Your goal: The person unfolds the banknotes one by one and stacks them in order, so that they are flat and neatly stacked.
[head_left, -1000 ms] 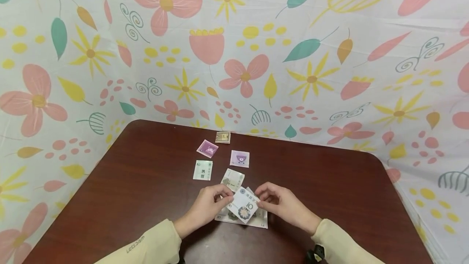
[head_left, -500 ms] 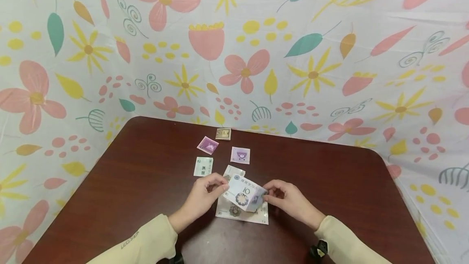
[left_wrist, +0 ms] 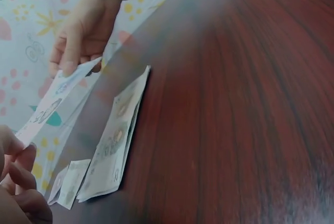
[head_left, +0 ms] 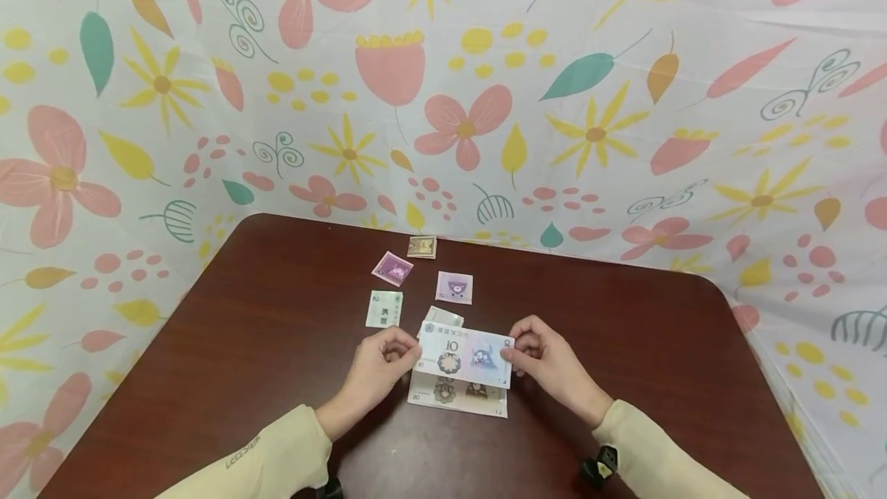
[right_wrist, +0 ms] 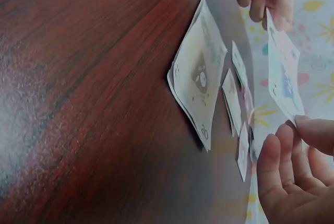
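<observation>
A play banknote marked 10 (head_left: 466,364) is spread flat between both hands, raised above the table. My left hand (head_left: 377,368) pinches its left edge between thumb and fingers. At the opposite edge, my right hand (head_left: 557,366) pinches it the same way. Beneath it lies a banknote marked 20 (head_left: 460,400), its upper part hidden in the head view. In the right wrist view, this lower banknote (right_wrist: 198,75) looks like the top of a small stack. Just behind the held note, a pale banknote (head_left: 443,316) is partly covered.
Small folded notes lie farther back: a green one marked 2 (head_left: 384,309), a magenta one (head_left: 393,269), a light purple one (head_left: 454,288) and a brown one (head_left: 422,247) near the far edge. The dark wooden table (head_left: 229,376) meets a flower-patterned cloth (head_left: 277,98).
The note marked 10 went from folded to spread out flat. My right hand moved outward to the right with its edge, and the left hand shifted slightly left.
</observation>
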Demonstrator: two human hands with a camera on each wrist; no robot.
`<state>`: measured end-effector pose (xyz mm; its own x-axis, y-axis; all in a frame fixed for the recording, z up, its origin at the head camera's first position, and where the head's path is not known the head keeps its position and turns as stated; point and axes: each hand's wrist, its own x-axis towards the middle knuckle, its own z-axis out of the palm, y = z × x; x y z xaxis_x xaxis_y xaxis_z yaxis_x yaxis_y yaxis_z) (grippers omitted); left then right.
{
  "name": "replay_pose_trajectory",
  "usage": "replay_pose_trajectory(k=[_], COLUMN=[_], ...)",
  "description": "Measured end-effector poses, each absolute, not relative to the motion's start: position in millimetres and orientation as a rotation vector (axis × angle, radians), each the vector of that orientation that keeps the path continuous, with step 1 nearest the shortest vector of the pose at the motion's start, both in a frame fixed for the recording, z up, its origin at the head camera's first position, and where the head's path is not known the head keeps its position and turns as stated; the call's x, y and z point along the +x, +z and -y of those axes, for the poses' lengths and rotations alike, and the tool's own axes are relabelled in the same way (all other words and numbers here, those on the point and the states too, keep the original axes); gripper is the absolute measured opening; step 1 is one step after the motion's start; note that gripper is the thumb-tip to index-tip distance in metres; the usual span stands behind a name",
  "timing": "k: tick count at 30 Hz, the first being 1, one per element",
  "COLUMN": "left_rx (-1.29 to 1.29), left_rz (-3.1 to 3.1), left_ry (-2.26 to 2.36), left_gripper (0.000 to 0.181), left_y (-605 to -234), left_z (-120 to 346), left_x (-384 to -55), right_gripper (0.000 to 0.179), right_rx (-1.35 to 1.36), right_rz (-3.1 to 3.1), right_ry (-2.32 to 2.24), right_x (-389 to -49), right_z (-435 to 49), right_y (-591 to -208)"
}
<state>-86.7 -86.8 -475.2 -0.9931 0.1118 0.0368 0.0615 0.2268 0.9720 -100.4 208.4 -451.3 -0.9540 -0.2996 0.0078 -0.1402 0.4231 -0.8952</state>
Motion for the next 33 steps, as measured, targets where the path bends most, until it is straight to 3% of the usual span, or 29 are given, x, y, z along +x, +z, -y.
replay_pose_trajectory(k=[9, 14, 18, 33], left_rx=[0.241, 0.449, 0.626, 0.839], left_rz=[-2.603, -2.649, -2.709, -2.979], left_ry=[1.639, 1.538, 1.424, 0.903], left_gripper=[0.013, 0.021, 0.018, 0.013], left_y=[-480, -485, -488, -496], left_z=[90, 93, 95, 93], left_x=[-84, -81, -80, -77], right_gripper=[0.03, 0.016, 0.007, 0.013], right_rx=[-0.337, -0.444, -0.541, -0.69], right_rz=[-2.666, -2.728, -2.733, -2.74], right_ry=[-1.409, -1.284, -1.165, -1.028], right_x=[-96, -92, -89, -83], right_z=[-208, -209, -209, -201], right_y=[-456, -462, -466, -475])
